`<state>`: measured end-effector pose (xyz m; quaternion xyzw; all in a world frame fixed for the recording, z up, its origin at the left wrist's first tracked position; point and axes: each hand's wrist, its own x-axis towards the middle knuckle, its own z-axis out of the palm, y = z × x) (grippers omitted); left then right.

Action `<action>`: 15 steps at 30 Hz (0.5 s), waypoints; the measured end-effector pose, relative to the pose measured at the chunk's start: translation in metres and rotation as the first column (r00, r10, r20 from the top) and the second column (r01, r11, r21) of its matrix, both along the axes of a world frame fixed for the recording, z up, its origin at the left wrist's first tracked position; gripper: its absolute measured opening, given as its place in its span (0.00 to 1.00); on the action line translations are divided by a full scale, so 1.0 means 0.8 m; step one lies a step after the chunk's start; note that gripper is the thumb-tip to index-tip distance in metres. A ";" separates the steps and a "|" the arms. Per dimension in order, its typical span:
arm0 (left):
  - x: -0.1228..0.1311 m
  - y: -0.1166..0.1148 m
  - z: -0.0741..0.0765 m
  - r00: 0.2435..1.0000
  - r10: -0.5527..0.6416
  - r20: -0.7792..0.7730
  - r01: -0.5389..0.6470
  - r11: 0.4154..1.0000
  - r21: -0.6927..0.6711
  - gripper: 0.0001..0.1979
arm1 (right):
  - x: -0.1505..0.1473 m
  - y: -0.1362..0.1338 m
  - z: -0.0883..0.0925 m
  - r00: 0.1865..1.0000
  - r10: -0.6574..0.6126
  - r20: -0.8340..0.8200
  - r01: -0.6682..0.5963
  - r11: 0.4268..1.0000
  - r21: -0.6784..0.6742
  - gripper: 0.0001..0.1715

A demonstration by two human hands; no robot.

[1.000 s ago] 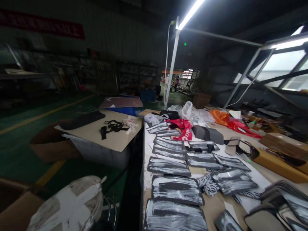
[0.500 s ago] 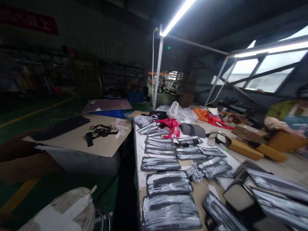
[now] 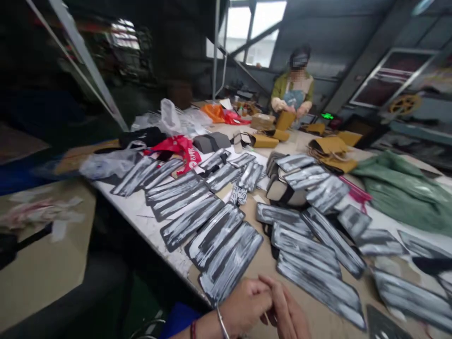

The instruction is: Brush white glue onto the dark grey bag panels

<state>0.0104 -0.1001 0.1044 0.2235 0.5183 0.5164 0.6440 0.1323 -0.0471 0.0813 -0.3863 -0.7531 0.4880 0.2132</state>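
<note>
At the bottom of the head view my left hand, with a bangle at its wrist, has its fingers curled and touches my right hand. My right hand is beside it, its fingers pressed together; anything between the two is hidden. Just beyond them on the table lies a dark panel streaked with white. Another streaked panel is to the right of my hands. Several more such panels cover the table, some overlapping, with a patterned cloth among them.
Across the table a person handles a yellow-brown piece. Green cloth lies at the right. Plastic bags and a red bag are at the far left. A second table stands at the left.
The view has swung to the right. Both my hands have come into view at the bottom, touching each other. The person across the table now shows more fully.
</note>
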 end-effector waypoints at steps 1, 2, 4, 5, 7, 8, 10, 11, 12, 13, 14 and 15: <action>-0.008 0.001 0.002 1.000 -0.012 0.017 0.012 1.000 0.010 0.18 | -0.008 -0.006 0.010 0.999 -0.047 -0.022 0.046 0.998 -0.053 0.26; -0.016 0.002 0.005 0.999 -0.025 0.037 0.024 0.999 0.026 0.18 | -0.015 -0.009 0.018 0.990 -0.131 -0.050 0.127 0.989 -0.075 0.26; -0.030 0.002 0.007 0.997 -0.047 0.066 0.044 0.998 0.053 0.19 | -0.027 -0.014 0.029 0.972 -0.224 -0.067 0.218 0.972 -0.085 0.26; -0.036 0.002 0.007 0.996 -0.049 0.070 0.045 0.997 0.057 0.20 | -0.030 -0.016 0.032 0.965 -0.252 -0.070 0.248 0.967 -0.067 0.25; -0.045 0.002 0.005 0.998 -0.040 0.055 0.037 0.998 0.051 0.19 | -0.034 -0.019 0.033 0.961 -0.265 -0.074 0.265 0.964 -0.017 0.22; -0.047 0.002 0.004 0.998 -0.036 0.047 0.033 0.998 0.047 0.18 | -0.036 -0.021 0.033 0.960 -0.265 -0.086 0.266 0.964 0.006 0.20; -0.047 0.003 0.001 0.999 -0.030 0.038 0.029 0.999 0.041 0.16 | -0.038 -0.021 0.032 0.959 -0.248 -0.135 0.256 0.966 0.046 0.16; -0.045 0.004 0.000 0.999 -0.029 0.036 0.027 0.999 0.035 0.15 | -0.040 -0.020 0.032 0.958 -0.237 -0.163 0.250 0.966 0.061 0.13; -0.043 0.005 -0.001 0.999 -0.027 0.035 0.026 0.999 0.028 0.15 | -0.041 -0.018 0.032 0.955 -0.227 -0.190 0.243 0.968 0.067 0.12; -0.040 0.007 -0.001 0.999 -0.023 0.031 0.022 1.000 0.021 0.15 | -0.042 -0.015 0.032 0.953 -0.217 -0.213 0.234 0.970 0.061 0.11; -0.037 0.008 -0.002 1.000 -0.020 0.025 0.019 1.000 0.017 0.16 | -0.042 -0.012 0.032 0.950 -0.210 -0.230 0.224 0.974 0.039 0.12; -0.033 0.010 -0.002 1.000 -0.015 0.013 0.015 1.000 0.015 0.17 | -0.042 -0.009 0.032 0.949 -0.205 -0.240 0.213 0.977 0.007 0.13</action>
